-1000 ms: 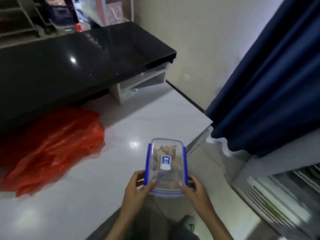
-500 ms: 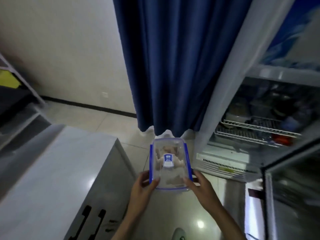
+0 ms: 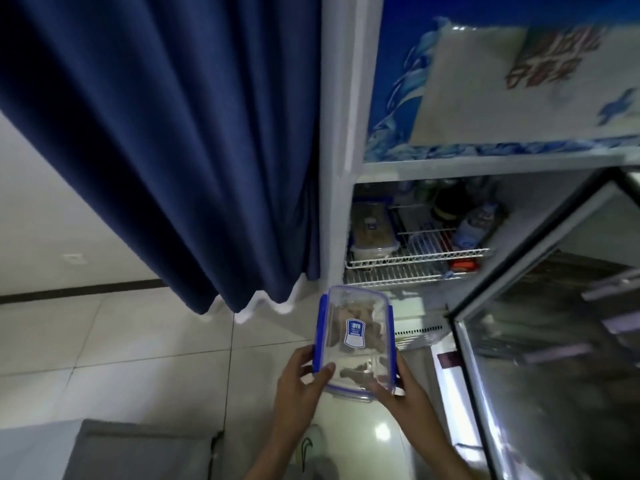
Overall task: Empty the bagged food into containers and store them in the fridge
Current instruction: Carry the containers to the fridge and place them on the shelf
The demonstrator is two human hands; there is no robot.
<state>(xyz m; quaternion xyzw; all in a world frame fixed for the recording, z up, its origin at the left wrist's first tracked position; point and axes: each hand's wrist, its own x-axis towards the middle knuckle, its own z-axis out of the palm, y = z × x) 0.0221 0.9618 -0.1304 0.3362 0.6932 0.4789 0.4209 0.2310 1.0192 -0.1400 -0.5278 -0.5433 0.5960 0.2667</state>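
The open fridge [image 3: 419, 233] has come closer; left hand [image 3: 299, 379] and right hand [image 3: 401, 388] grip the clear, blue-clipped rectangular container [image 3: 355, 341].

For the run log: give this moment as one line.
stage: carrying to fridge | left hand: grips container | right hand: grips container | lid: on | fridge: door open | wire shelf: another container on it

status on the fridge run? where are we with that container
Done: food is inside the lidded container, and the fridge door stands open. In hand: left hand and right hand grip its near end, in front of the fridge. Left: set it on a wire shelf, where a similar container already sits.
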